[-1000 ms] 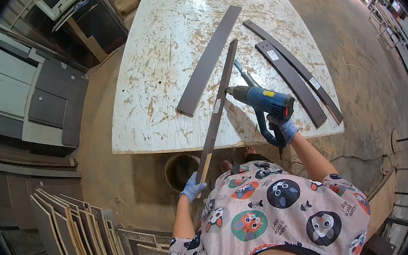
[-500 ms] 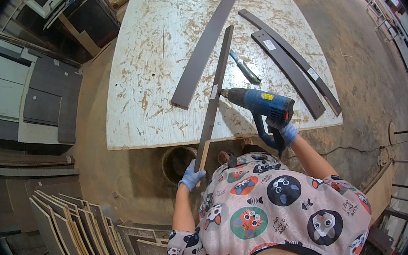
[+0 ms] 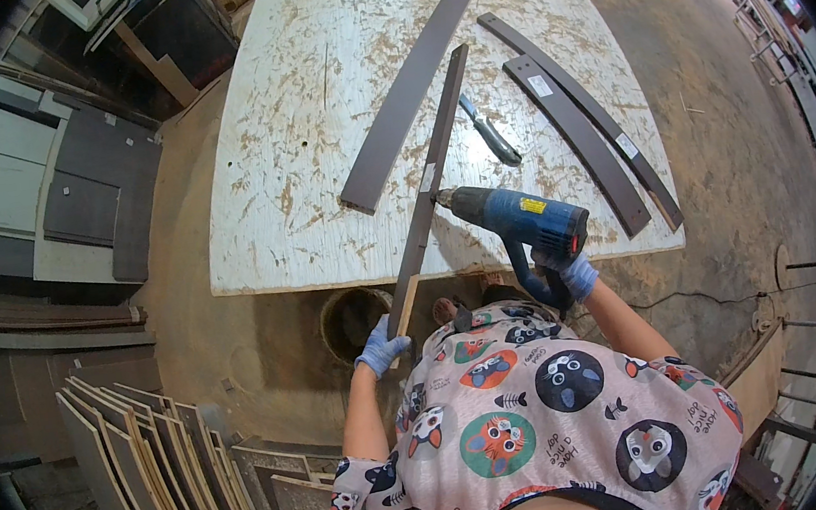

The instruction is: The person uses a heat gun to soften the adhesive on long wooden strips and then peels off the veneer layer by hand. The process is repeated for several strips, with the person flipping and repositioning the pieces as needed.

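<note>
My left hand (image 3: 380, 347), in a pale blue glove, is closed round the near end of a long dark brown board strip (image 3: 428, 190). The strip slants up and away over the table's front edge. Along its near part runs a bare, light wood-coloured edge. My right hand (image 3: 567, 275), also gloved, grips the handle of a blue heat gun (image 3: 533, 218) with a dark metal nozzle. The nozzle tip is at the strip's right side, just below a white label; I cannot tell whether they touch. Right of the strip lies a knife (image 3: 492, 137) with a dark handle.
A worn white table (image 3: 291, 198) carries a wide dark board (image 3: 410, 99) at left and two labelled dark boards (image 3: 582, 144) at right. Beneath its front edge stands a round bucket (image 3: 353, 324). Upright panels (image 3: 150, 466) lean at lower left. A cable (image 3: 695, 298) trails right.
The heat gun's nozzle has shifted slightly nearer to me along the strip, from the white label to just below it. My left hand keeps its hold with barely any movement.
</note>
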Demonstrator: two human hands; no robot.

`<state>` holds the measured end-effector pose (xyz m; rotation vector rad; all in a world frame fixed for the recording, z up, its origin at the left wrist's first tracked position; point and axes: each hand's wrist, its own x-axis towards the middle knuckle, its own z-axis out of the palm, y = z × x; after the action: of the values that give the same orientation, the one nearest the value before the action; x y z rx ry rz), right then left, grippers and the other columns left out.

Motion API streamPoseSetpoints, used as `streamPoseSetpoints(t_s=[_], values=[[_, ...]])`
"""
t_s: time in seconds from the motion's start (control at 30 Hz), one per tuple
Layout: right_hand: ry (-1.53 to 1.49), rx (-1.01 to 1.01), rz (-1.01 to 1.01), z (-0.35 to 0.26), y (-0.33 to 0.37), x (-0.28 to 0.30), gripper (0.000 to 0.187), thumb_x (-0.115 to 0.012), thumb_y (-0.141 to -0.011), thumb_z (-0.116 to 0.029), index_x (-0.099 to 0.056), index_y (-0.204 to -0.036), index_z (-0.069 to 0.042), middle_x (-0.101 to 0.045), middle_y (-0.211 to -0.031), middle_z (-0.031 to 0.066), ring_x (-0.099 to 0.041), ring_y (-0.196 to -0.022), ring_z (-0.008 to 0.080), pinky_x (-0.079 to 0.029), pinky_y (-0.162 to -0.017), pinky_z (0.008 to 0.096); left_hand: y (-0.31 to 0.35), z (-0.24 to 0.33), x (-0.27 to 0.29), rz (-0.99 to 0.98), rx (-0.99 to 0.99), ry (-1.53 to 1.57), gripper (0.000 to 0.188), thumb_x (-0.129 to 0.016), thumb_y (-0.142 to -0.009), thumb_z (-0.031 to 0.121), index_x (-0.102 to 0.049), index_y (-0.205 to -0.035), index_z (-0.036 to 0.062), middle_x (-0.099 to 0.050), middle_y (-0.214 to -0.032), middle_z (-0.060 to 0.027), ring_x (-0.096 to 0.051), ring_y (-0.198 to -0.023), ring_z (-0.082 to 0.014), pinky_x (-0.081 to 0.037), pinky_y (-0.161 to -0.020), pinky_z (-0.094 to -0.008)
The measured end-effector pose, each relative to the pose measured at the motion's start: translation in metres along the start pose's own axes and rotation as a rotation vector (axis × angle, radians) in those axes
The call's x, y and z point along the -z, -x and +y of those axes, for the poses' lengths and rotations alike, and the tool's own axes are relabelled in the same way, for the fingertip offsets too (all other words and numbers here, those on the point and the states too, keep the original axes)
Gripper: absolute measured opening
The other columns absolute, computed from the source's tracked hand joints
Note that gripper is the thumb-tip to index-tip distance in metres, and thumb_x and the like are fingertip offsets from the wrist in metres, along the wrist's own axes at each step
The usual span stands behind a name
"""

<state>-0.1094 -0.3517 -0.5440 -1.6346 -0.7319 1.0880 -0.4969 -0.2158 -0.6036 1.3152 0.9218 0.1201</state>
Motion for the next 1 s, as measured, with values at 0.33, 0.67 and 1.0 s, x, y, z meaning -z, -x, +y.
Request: streamPoseSetpoints(t_s=[0.33, 0.67, 1.0], values=[[0.367, 0.166, -0.066, 0.030, -0.008, 0.009, 0.037, -0.067, -0.073, -0.018, -0.058, -0.107, -0.009, -0.060, -0.096, 0.0060, -0.054, -0.093, 0.0227, -0.042, -0.086, 0.0333, -0.004, -0.007, 0.002, -0.002, -0.016, -0.011, 0.061, -0.074, -0.067, 0.036, -0.048, -0.112, 0.0045, -0.053, -0.096, -0.0038, -0.047, -0.087, -0.0140, -0.043, -0.079, -0.0276], [0.419, 0.248, -0.198, 0.051, -0.002, 0.016, 0.049, -0.067, -0.073, -0.020, -0.053, -0.119, -0.008, -0.054, -0.117, 0.0108, -0.048, -0.111, 0.0260, -0.032, -0.101, 0.0367, -0.005, -0.005, -0.002, 0.012, -0.046, -0.003, 0.059, -0.074, -0.068, 0.030, -0.047, -0.114, 0.0046, -0.054, -0.099, -0.0043, -0.048, -0.089, -0.0141, -0.043, -0.081, -0.0274], [0.697, 0.615, -0.189, 0.015, 0.011, 0.011, 0.052, -0.069, -0.071, -0.019, -0.053, -0.120, -0.008, -0.054, -0.118, 0.0126, -0.048, -0.111, 0.0291, -0.032, -0.101, 0.0391, -0.007, -0.003, 0.000, -0.021, 0.004, 0.030, 0.068, -0.076, -0.065, 0.041, -0.047, -0.114, 0.0045, -0.053, -0.099, -0.0032, -0.048, -0.089, -0.0128, -0.043, -0.079, -0.0272]])
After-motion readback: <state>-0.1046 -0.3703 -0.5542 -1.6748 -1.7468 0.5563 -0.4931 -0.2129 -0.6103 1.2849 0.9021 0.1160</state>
